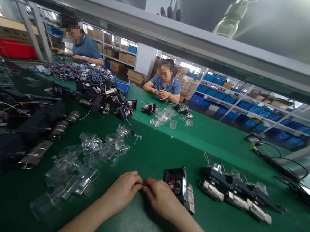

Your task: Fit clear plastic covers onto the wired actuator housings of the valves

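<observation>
The left hand [126, 189] and right hand [159, 196] pinch a thin reddish piece [142, 184] between clear plastic covers [91, 146] and a black box [176, 183]

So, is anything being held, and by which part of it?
Left hand and right hand pinch a thin reddish wire on either side of its visible stretch.

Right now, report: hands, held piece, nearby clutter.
Left hand and right hand: pinching thin reddish piece between them. Black-housed unit: close beside right hand. Clear plastic parts lie left.
</observation>
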Demonstrator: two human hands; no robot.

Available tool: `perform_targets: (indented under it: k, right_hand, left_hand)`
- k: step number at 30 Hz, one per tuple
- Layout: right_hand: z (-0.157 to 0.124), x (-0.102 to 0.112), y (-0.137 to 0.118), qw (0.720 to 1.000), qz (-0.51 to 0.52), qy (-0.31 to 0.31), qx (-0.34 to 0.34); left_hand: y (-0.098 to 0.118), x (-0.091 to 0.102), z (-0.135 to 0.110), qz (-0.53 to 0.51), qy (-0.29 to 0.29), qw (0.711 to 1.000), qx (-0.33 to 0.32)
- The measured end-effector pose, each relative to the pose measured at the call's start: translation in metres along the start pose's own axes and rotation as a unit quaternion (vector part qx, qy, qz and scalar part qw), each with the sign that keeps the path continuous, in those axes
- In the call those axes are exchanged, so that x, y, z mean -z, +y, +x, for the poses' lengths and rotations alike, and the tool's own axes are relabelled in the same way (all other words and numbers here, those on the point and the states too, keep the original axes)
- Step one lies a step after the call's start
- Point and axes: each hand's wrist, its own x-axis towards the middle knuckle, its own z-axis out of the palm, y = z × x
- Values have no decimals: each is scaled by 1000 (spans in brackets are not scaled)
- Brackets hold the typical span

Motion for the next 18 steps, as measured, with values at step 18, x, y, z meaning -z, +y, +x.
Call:
perform_targets:
  k: [18]
  right_hand:
    - [9, 7, -3, 995, 75, -2, -65]
  left_hand:
    - [-9, -3, 3, 61, -14, 998, -29]
